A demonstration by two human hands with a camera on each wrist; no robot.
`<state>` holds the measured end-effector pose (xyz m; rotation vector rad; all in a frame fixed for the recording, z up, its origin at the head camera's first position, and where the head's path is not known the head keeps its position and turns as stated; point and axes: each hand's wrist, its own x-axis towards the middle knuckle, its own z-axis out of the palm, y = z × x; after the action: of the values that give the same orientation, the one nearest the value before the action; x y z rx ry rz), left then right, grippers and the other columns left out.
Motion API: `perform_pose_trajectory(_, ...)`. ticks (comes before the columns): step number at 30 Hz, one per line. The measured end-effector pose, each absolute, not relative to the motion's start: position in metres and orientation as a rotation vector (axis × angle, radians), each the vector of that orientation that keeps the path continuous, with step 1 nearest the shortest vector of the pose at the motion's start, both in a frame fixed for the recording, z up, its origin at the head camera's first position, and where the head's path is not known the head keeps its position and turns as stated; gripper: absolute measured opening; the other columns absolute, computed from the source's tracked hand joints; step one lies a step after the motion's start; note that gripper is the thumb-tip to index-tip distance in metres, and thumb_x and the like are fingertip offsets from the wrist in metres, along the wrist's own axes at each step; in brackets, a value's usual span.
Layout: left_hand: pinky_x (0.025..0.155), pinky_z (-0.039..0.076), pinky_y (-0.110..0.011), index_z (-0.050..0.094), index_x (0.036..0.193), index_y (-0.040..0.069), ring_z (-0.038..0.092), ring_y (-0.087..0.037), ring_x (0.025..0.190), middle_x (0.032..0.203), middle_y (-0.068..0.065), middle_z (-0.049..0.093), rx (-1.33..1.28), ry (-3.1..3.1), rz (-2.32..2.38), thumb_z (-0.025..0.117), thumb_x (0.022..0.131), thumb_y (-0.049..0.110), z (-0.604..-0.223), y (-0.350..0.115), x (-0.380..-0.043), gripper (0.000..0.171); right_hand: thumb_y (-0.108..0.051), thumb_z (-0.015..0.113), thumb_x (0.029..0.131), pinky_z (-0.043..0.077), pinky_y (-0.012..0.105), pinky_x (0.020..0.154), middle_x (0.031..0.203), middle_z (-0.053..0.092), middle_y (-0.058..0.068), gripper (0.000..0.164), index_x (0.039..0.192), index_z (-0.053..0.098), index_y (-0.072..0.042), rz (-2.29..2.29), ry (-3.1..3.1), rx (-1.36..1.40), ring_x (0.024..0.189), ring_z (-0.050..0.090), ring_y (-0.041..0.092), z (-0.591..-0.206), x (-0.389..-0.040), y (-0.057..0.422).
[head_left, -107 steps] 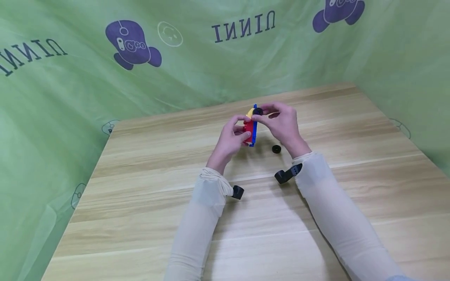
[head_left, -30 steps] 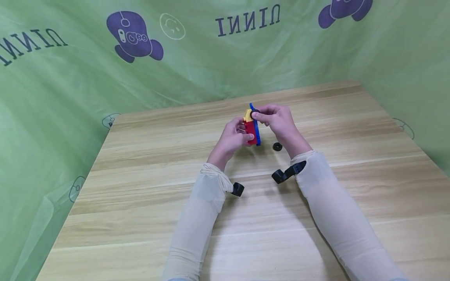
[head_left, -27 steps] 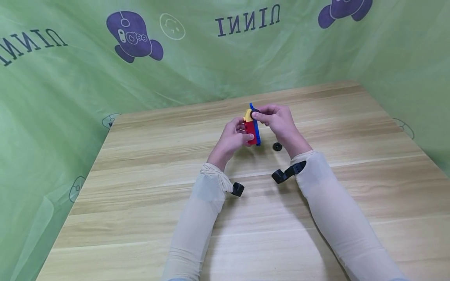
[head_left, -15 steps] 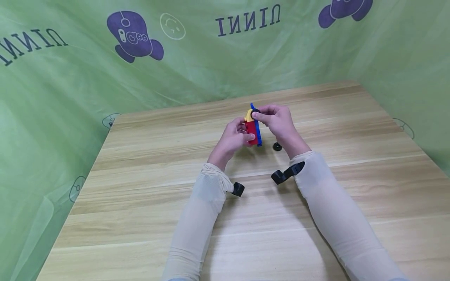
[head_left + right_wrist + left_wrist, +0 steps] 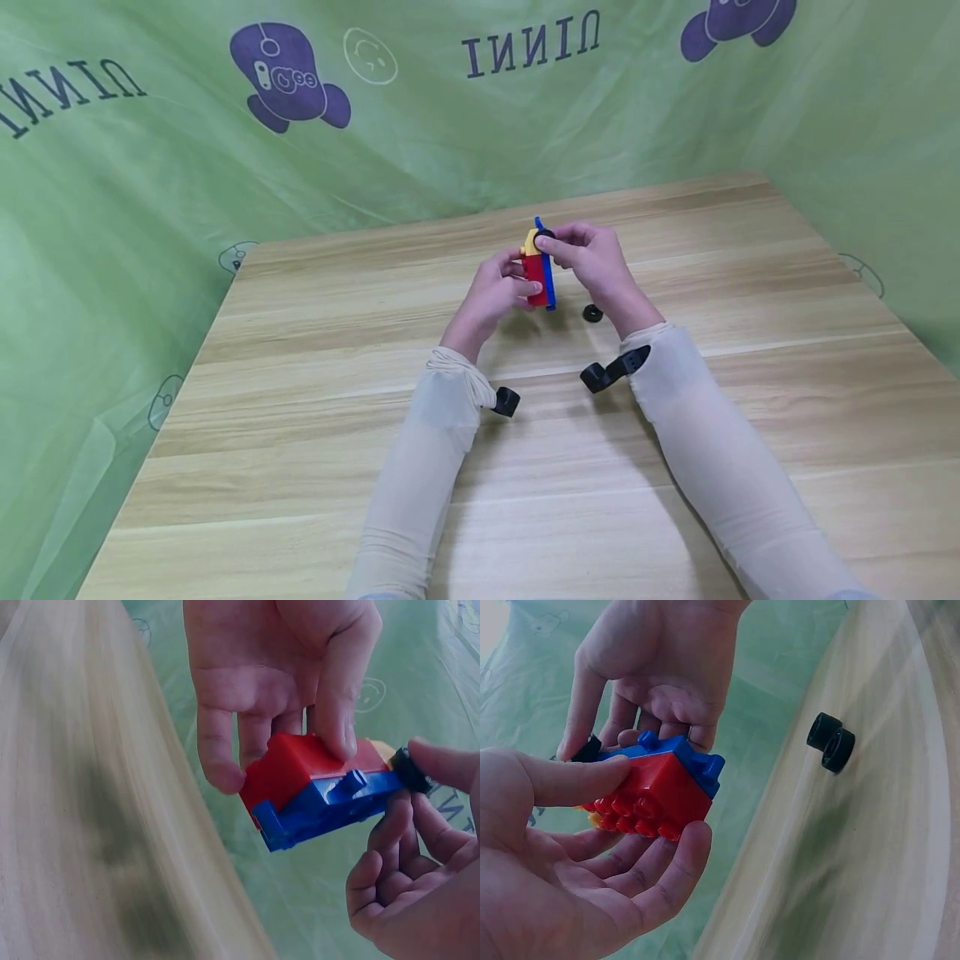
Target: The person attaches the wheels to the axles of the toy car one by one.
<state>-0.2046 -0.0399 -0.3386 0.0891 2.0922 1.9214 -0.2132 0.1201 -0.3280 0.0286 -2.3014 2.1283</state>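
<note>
A block-built toy car is held in the air above the table, tipped on end. It has a red brick (image 5: 534, 271), a yellow brick (image 5: 529, 243) at the far end and a blue chassis (image 5: 330, 806) with small pegs on its underside. My left hand (image 5: 489, 296) grips the red brick, thumb on one side and fingers round the studded side. With thumb and fingers my right hand (image 5: 597, 258) pinches a black wheel (image 5: 409, 771) against the chassis beside the yellow brick. Part of the yellow brick is hidden in the left wrist view.
Another black wheel (image 5: 592, 313) lies on the wooden table (image 5: 300, 417) below the right hand; the left wrist view shows it as two overlapping round black parts (image 5: 838, 752). Green printed cloth (image 5: 420, 150) hangs behind the table. Black wrist cameras (image 5: 507, 402) jut from both sleeves.
Compared with 3.6 seconds ago, the right thumb has shifted onto the wheel's face and the toy car has tilted slightly. Over the last second both hands have stayed nearly still.
</note>
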Motion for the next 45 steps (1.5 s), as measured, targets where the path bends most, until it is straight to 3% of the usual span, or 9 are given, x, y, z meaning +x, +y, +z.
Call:
perform_pose_trajectory(4,0.088,0.06,-0.047,0.046,0.146,0.001,0.063,-0.025,0.096,0.114,-0.014,0.058,0.084,2.1,1.938,0.062,0.09,-0.009,-0.338,-0.042,-0.207,0.059,-0.024,0.075,0.092,0.049,0.023,0.077,0.086,0.068,-0.011,0.029,0.109,0.069,-0.002,2.2,-2.26,0.058,0.081,0.059,0.014,-0.326,-0.213,0.123)
perform_pose_trajectory(8,0.077,0.061,-0.035,0.045,0.147,0.002,0.063,-0.026,0.099,0.116,-0.014,0.057,0.047,2.093,1.957,0.062,0.088,-0.011,-0.337,-0.044,-0.208,0.062,-0.029,0.071,0.095,0.051,0.02,0.072,0.083,0.07,-0.01,0.026,0.105,0.071,-0.004,2.265,-2.172,0.023,0.073,0.061,0.009,-0.325,-0.216,0.128)
perform_pose_trajectory(13,0.07,0.06,-0.028,0.045,0.148,0.004,0.063,-0.026,0.1,0.118,-0.014,0.057,0.006,2.068,1.982,0.062,0.088,-0.012,-0.337,-0.047,-0.209,0.064,-0.046,0.058,0.101,0.051,0.019,0.072,0.086,0.072,-0.008,0.049,0.114,0.069,0.0,2.109,-2.301,-0.061,0.074,0.065,0.007,-0.325,-0.219,0.142)
perform_pose_trajectory(17,0.074,0.061,-0.032,0.046,0.148,0.005,0.064,-0.027,0.101,0.119,-0.013,0.057,-0.007,2.057,1.991,0.062,0.089,-0.012,-0.337,-0.049,-0.209,0.064,-0.054,0.055,0.1,0.052,0.033,0.088,0.108,0.072,0.01,0.059,0.122,0.068,-0.001,1.746,-2.664,-0.055,0.091,0.065,0.017,-0.325,-0.22,0.155)
perform_pose_trajectory(22,0.076,0.062,-0.034,0.046,0.148,0.005,0.065,-0.028,0.102,0.116,-0.013,0.057,-0.013,2.059,1.995,0.062,0.089,-0.011,-0.336,-0.05,-0.209,0.063,-0.044,0.066,0.095,0.052,0.048,0.093,0.118,0.069,0.02,0.049,0.121,0.069,-0.002,1.277,-3.003,0.117,0.106,0.062,0.032,-0.328,-0.221,0.164)
perform_pose_trajectory(27,0.068,0.06,-0.027,0.046,0.148,0.005,0.065,-0.028,0.101,0.116,-0.013,0.057,-0.021,2.05,2.005,0.062,0.088,-0.011,-0.335,-0.05,-0.208,0.064,-0.03,0.079,0.088,0.052,0.046,0.093,0.117,0.069,0.019,0.046,0.122,0.068,-0.002,1.128,-3.162,0.26,0.106,0.063,0.033,-0.331,-0.221,0.165)
perform_pose_trajectory(32,0.066,0.059,-0.025,0.046,0.148,0.005,0.064,-0.028,0.103,0.117,-0.013,0.056,-0.033,2.04,2.011,0.062,0.089,-0.011,-0.336,-0.05,-0.209,0.064,-0.024,0.084,0.082,0.048,0.05,0.099,0.128,0.066,0.019,0.048,0.123,0.069,-0.004,1.006,-3.284,0.303,0.115,0.059,0.035,-0.334,-0.22,0.17)
perform_pose_trajectory(38,0.067,0.06,-0.025,0.046,0.148,0.006,0.064,-0.028,0.105,0.12,-0.014,0.057,-0.038,2.048,1.999,0.063,0.09,-0.009,-0.336,-0.05,-0.208,0.063,-0.017,0.092,0.069,0.041,0.059,0.101,0.143,0.05,0.022,0.058,0.123,0.072,-0.012,0.791,-3.388,0.349,0.126,0.036,0.043,-0.336,-0.217,0.176)
perform_pose_trajectory(45,0.065,0.059,-0.026,0.046,0.147,0.003,0.064,-0.027,0.101,0.119,-0.016,0.058,-0.004,2.045,2.015,0.062,0.089,-0.011,-0.333,-0.05,-0.206,0.062,-0.006,0.089,0.067,0.033,0.072,0.106,0.161,0.028,0.021,0.045,0.11,0.077,-0.013,0.742,-3.419,0.402,0.143,0.015,0.054,-0.338,-0.215,0.18)
